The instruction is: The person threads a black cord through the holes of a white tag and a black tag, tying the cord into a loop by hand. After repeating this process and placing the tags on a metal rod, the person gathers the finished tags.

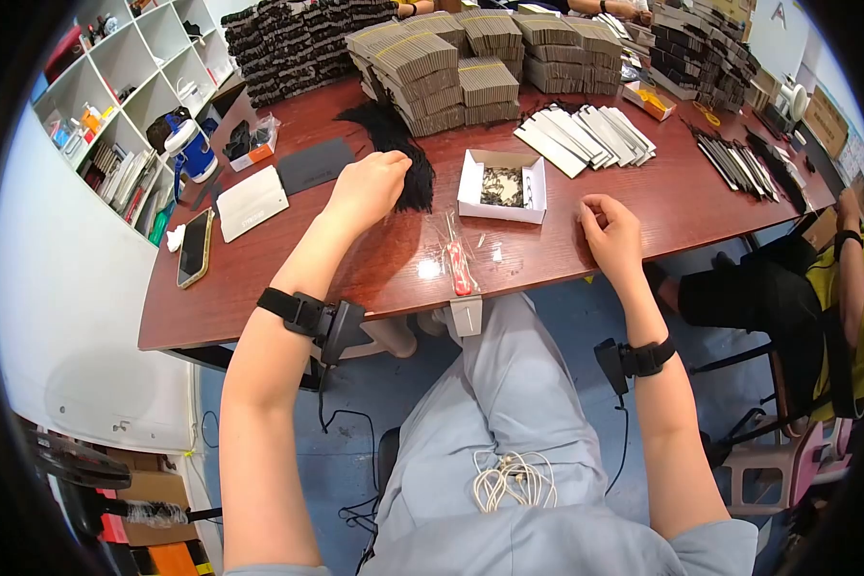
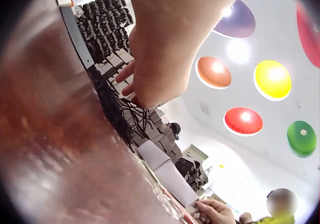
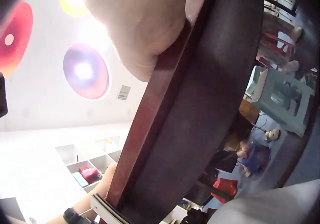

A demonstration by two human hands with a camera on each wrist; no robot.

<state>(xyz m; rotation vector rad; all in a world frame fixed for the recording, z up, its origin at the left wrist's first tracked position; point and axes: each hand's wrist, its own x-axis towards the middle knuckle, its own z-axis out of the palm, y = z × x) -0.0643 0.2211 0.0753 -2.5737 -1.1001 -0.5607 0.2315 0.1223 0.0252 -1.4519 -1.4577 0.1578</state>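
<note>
In the head view my left hand (image 1: 370, 189) is over a bundle of thin black cords (image 1: 415, 178) on the table. The left wrist view shows the fingertips pinching some black cords (image 2: 142, 118), which hang below the hand (image 2: 162, 68). An open white box (image 1: 518, 213) with black-and-white patterned pieces inside stands between the hands. My right hand (image 1: 612, 235) rests at the table's front edge, fingers loosely curled, holding nothing. A red-handled tool (image 1: 459, 269) lies by the front edge, with clear plastic around it.
Banded stacks of grey cards (image 1: 422, 67) fill the back of the table, with fanned white strips (image 1: 586, 139) nearer. At left are a phone (image 1: 195, 250), a white panel (image 1: 252, 204) and a blue jug (image 1: 194, 154). Another person (image 1: 816, 317) sits at right.
</note>
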